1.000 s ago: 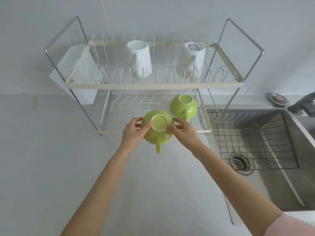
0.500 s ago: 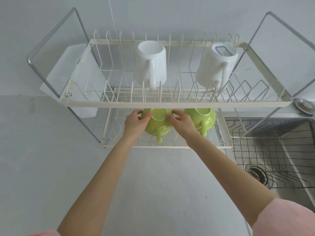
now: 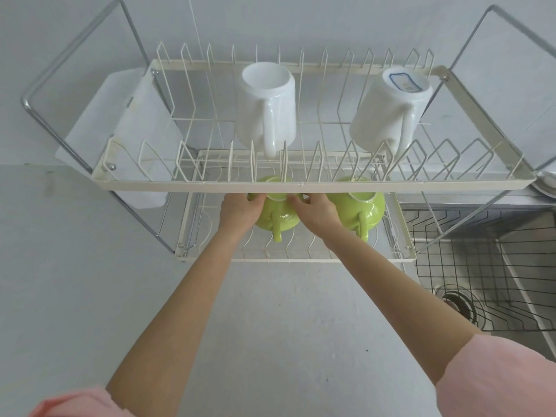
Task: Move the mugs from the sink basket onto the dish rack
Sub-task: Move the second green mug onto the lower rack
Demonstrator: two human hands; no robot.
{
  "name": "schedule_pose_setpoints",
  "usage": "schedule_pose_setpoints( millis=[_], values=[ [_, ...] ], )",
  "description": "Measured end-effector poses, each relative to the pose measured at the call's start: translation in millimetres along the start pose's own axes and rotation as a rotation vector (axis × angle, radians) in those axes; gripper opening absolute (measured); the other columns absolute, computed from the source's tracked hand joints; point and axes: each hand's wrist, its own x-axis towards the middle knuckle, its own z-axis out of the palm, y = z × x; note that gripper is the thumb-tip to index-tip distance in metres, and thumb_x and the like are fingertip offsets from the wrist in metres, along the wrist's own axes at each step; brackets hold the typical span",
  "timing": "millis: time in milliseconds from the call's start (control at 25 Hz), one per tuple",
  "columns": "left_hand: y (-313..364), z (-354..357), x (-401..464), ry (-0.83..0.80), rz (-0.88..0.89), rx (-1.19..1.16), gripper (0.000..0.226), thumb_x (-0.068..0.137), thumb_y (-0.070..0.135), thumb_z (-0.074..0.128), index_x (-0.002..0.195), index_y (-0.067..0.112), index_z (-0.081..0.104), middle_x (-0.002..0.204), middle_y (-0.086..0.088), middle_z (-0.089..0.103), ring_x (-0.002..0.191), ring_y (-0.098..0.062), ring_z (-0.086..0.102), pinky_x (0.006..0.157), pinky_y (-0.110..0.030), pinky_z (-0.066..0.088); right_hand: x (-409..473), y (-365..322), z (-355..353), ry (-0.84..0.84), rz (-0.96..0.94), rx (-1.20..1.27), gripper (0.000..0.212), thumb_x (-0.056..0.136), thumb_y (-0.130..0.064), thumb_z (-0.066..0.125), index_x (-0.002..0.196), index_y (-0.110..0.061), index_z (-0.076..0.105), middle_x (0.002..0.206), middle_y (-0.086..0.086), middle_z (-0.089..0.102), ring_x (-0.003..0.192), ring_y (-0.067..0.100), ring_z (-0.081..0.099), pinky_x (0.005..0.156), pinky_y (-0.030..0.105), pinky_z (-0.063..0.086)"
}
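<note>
A green mug (image 3: 278,219) sits upside down on the lower tier of the dish rack (image 3: 301,260), its handle pointing toward me. My left hand (image 3: 240,210) grips its left side and my right hand (image 3: 316,213) its right side. A second green mug (image 3: 362,207) rests upside down just to the right, close to my right hand. Two white mugs (image 3: 266,111) (image 3: 388,111) stand inverted on the upper tier, whose front rail (image 3: 316,185) hides the tops of both green mugs. The wire sink basket (image 3: 481,281) at right holds no mugs.
A white cutting board (image 3: 129,127) leans at the rack's left end. Chrome side frames (image 3: 75,55) rise at both ends of the rack. The steel sink (image 3: 529,266) with its drain (image 3: 457,305) lies at right; grey countertop (image 3: 270,326) spreads in front.
Both hands have carried the green mug forward from in front of the rack to the lower tier, under the upper shelf. My view has moved closer to the rack.
</note>
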Motion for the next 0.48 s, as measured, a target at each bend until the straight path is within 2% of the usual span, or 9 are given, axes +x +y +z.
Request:
schedule_pose_setpoints(
  millis=[120, 240, 320, 400, 480],
  values=[
    [-2, 3, -3, 0.025, 0.027, 0.078, 0.042, 0.092, 0.038, 0.04, 0.108, 0.003, 0.056, 0.097, -0.014, 0.058, 0.1, -0.033, 0.055, 0.073, -0.029, 0.033, -2, 5, 5, 0.012, -0.059, -0.117, 0.05, 0.091, -0.04, 0.047, 0.125, -0.004, 0.046, 0.127, 0.016, 0.05, 0.121, 0.032, 0.046, 0.092, 0.035, 0.039],
    [-4, 3, -4, 0.057, 0.07, 0.14, 0.041, 0.091, 0.038, 0.04, 0.105, 0.003, 0.055, 0.107, -0.02, 0.061, 0.102, -0.037, 0.055, 0.072, -0.032, 0.036, -6, 13, 8, 0.043, -0.149, -0.198, 0.053, 0.085, -0.04, 0.056, 0.125, -0.006, 0.047, 0.127, 0.014, 0.051, 0.121, 0.031, 0.046, 0.096, 0.038, 0.039],
    [-5, 3, -6, 0.016, 0.107, 0.119, 0.039, 0.09, 0.036, 0.045, 0.111, 0.006, 0.055, 0.114, -0.016, 0.061, 0.108, -0.035, 0.056, 0.079, -0.033, 0.041, -6, 14, 8, 0.058, -0.155, -0.19, 0.055, 0.084, -0.041, 0.058, 0.125, -0.006, 0.047, 0.128, 0.013, 0.051, 0.122, 0.03, 0.046, 0.099, 0.039, 0.04],
    [-7, 2, -8, -0.031, 0.163, 0.118, 0.042, 0.087, 0.039, 0.051, 0.117, 0.01, 0.052, 0.118, -0.015, 0.059, 0.111, -0.034, 0.053, 0.092, -0.04, 0.044, -6, 13, 9, 0.069, -0.15, -0.194, 0.057, 0.083, -0.043, 0.058, 0.124, -0.005, 0.048, 0.129, 0.012, 0.051, 0.122, 0.029, 0.045, 0.099, 0.041, 0.042],
    [-10, 2, -8, -0.043, 0.174, 0.127, 0.046, 0.085, 0.04, 0.054, 0.12, 0.011, 0.05, 0.12, -0.015, 0.057, 0.113, -0.035, 0.051, 0.098, -0.047, 0.042, -5, 11, 9, 0.075, -0.152, -0.192, 0.058, 0.083, -0.045, 0.058, 0.124, -0.006, 0.048, 0.129, 0.011, 0.051, 0.123, 0.028, 0.045, 0.099, 0.042, 0.043]
  ],
)
